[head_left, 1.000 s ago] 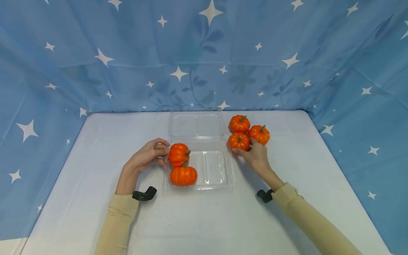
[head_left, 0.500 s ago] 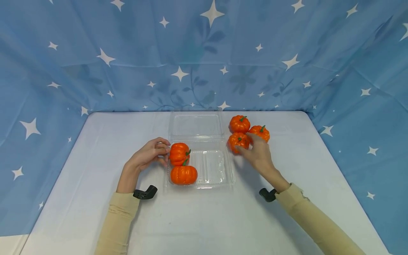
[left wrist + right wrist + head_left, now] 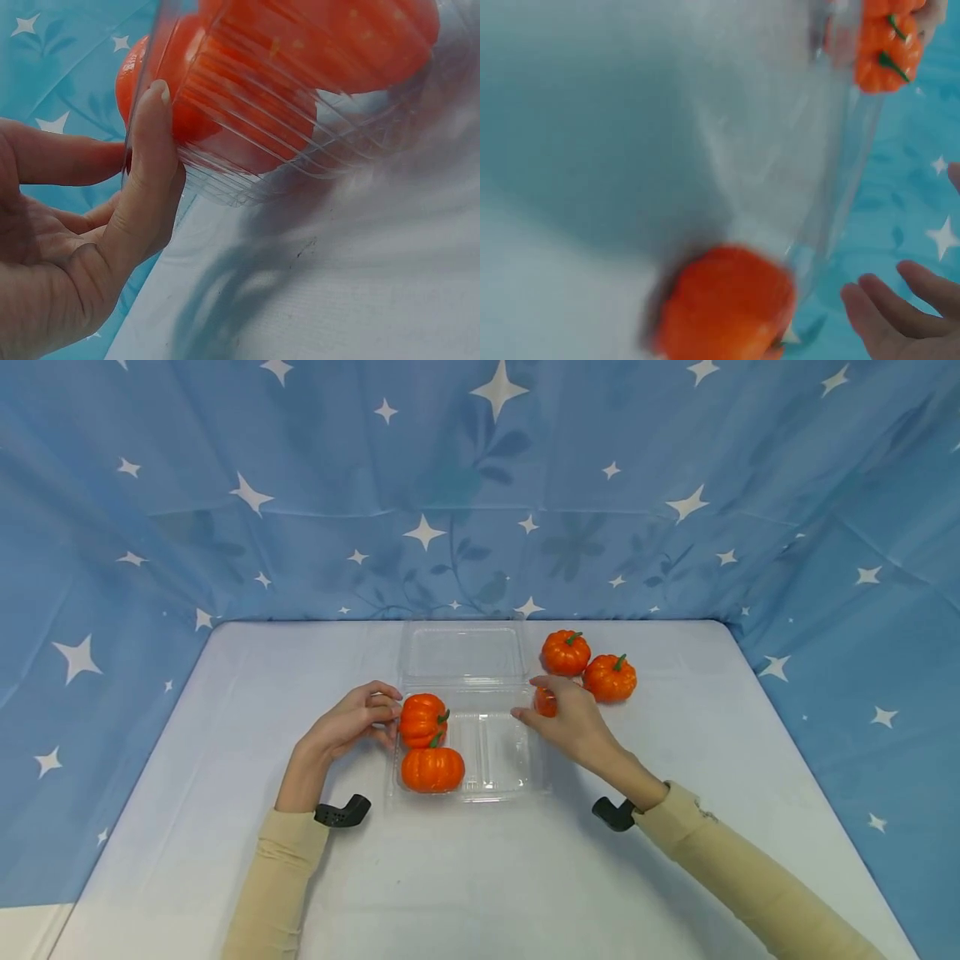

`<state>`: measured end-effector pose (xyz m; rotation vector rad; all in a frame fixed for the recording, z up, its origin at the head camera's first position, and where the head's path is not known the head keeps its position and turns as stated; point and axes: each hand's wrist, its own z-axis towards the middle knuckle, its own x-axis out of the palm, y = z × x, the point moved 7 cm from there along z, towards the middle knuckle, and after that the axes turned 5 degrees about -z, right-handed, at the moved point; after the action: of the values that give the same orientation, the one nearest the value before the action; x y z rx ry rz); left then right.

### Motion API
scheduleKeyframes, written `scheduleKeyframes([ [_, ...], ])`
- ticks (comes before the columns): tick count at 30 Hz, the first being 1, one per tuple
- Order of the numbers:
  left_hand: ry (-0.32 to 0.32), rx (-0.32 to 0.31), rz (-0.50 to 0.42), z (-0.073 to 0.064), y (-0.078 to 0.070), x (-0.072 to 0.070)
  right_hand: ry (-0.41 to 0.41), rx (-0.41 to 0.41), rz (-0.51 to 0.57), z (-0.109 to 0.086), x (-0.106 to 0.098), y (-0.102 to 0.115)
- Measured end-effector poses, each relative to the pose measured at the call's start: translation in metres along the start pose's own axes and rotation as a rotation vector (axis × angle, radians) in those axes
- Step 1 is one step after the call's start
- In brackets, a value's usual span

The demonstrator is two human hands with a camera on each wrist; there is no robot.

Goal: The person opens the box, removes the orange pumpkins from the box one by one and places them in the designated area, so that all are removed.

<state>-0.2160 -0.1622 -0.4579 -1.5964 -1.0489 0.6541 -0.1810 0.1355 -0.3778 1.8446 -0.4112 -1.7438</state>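
Observation:
A clear plastic clamshell container (image 3: 506, 750) lies on the table with its lid (image 3: 465, 653) folded back. Two small orange pumpkins, one upper (image 3: 420, 720) and one lower (image 3: 432, 770), sit in its left half. My left hand (image 3: 352, 727) pinches the container's left rim between thumb and finger, as the left wrist view (image 3: 90, 232) shows up close. Over the container's right edge, my right hand (image 3: 573, 722) has its fingers spread and holds nothing. Beside it is a third pumpkin (image 3: 545, 702), partly hidden by that hand; in the right wrist view this pumpkin (image 3: 727, 307) is blurred.
Two more pumpkins, one at the back (image 3: 566, 652) and one further right (image 3: 610, 678), stand on the white-covered table (image 3: 480, 877). A blue curtain (image 3: 480, 485) with white stars rises behind and beside the table.
My right hand has left the pumpkins and moved left to the container's right edge, uncovering the rightmost pumpkin. The left hand stays at the container's left rim.

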Motion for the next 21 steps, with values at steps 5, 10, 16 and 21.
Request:
scheduleKeyframes([
  [5, -0.009, 0.005, 0.006, -0.001, 0.000, 0.000, 0.143, 0.022, 0.021, 0.001, 0.019, 0.015],
  [10, -0.031, 0.011, 0.003, -0.002, 0.002, 0.000, 0.293, 0.036, 0.059, 0.005, 0.035, 0.029],
  [16, -0.051, 0.015, -0.006, 0.000, 0.003, 0.000, 0.452, 0.032, 0.060, 0.009, 0.054, 0.045],
  [21, -0.064, 0.016, -0.005, -0.001, 0.007, 0.000, 0.577, 0.077, 0.061, 0.008, 0.079, 0.050],
])
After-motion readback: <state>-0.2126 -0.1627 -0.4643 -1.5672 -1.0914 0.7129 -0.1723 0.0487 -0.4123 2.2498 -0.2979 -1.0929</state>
